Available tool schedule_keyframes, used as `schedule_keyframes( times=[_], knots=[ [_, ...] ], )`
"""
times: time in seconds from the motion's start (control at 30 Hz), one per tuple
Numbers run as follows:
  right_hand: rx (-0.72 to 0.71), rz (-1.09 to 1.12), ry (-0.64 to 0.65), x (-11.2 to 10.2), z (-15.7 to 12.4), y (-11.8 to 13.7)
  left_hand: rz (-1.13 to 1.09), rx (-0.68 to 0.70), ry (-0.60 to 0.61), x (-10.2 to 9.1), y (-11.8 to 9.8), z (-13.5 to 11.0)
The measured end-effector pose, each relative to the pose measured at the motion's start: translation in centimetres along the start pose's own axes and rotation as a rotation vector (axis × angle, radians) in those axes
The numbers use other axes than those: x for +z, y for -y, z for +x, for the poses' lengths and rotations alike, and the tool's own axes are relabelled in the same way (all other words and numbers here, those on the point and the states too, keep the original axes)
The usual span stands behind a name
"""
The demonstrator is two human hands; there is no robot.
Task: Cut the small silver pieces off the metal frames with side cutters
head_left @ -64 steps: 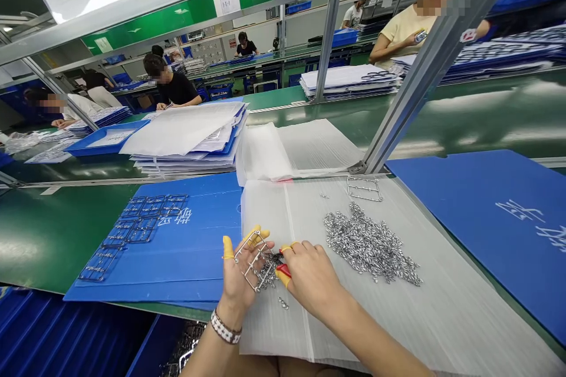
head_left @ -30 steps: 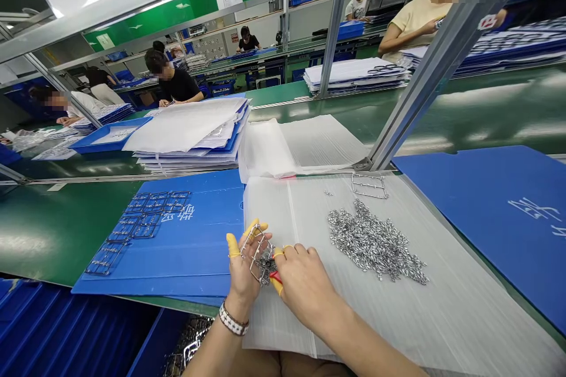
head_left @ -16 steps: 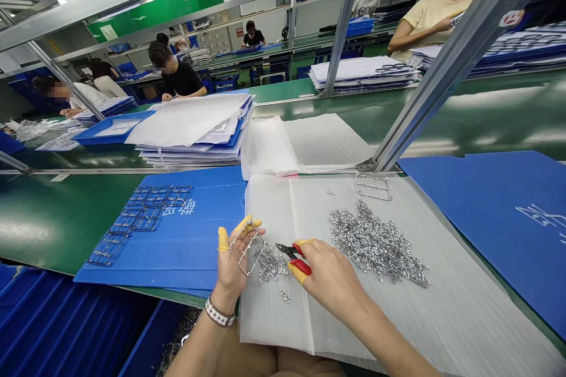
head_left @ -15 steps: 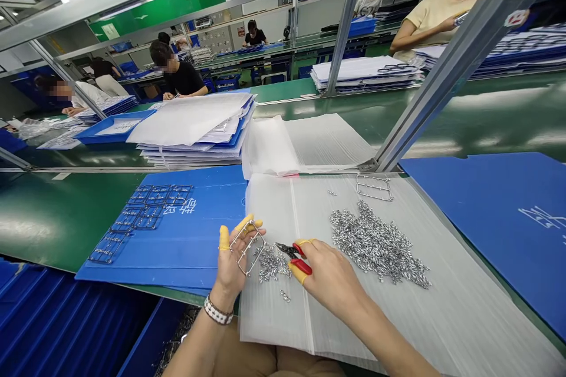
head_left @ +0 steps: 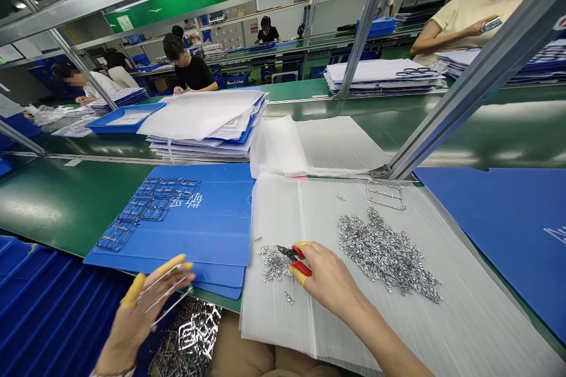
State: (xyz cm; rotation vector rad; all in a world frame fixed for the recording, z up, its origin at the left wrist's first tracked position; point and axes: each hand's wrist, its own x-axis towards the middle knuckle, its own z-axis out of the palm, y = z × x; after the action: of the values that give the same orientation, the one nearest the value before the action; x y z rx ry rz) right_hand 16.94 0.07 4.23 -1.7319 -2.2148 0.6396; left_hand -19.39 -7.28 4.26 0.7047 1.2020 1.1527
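Observation:
My left hand [head_left: 148, 300], with yellow finger cots, is blurred by motion off the table's front edge. A thin rectangular metal frame [head_left: 167, 297] with crossbars lies in its fingers. Below it is a heap of similar shiny metal frames [head_left: 188, 339] in a bin. Over the white sheet, my right hand [head_left: 325, 271] is closed on red-handled nippers [head_left: 302, 269], whose dark jaws point left over a small pile of silvery metal pieces [head_left: 273, 263]. To the right of this hand spreads a larger pile of such pieces [head_left: 389, 256].
A blue board [head_left: 207, 235] at left carries several filled metal frames [head_left: 152, 197]. One bare frame [head_left: 385, 194] lies at the white sheet's [head_left: 354, 330] far edge. Behind stand a stack of papers and boards [head_left: 198, 147] and a slanting metal post [head_left: 460, 88]. Several people sit at benches beyond.
My left hand has swung left and down with the metal frame, from above the small pile to over the bin. My right hand stays nearly in place with the nippers. The camera view has shifted slightly.

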Motion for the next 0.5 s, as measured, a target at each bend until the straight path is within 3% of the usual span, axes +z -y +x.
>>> schedule_keyframes(
  times=[0.07, 0.13, 0.23, 0.33, 0.4, 0.5],
  knots=[
    [0.004, 0.009, 0.014, 0.2, 0.4, 0.3, 0.203, -0.024, -0.123, -4.4, 0.3, -2.3],
    [-0.007, 0.027, 0.013, 0.4, 1.0, 0.8, 0.422, -0.021, -0.202, -7.4, 0.5, -4.0],
    [-0.028, 0.05, -0.002, 0.6, 1.6, 1.7, 0.685, 0.113, -0.278, -8.0, 0.7, -4.1],
    [-0.046, 0.069, -0.027, 0.8, 1.8, 2.3, 0.935, 0.388, -0.296, -3.5, 0.8, -1.4],
    [-0.05, 0.071, -0.041, 0.9, 1.7, 2.4, 1.093, 0.626, -0.151, 1.4, 1.2, 1.4],
    [-0.035, 0.053, -0.06, 0.6, 1.0, 1.9, 1.293, 0.827, 0.063, 9.1, 2.1, 5.1]
  ],
)
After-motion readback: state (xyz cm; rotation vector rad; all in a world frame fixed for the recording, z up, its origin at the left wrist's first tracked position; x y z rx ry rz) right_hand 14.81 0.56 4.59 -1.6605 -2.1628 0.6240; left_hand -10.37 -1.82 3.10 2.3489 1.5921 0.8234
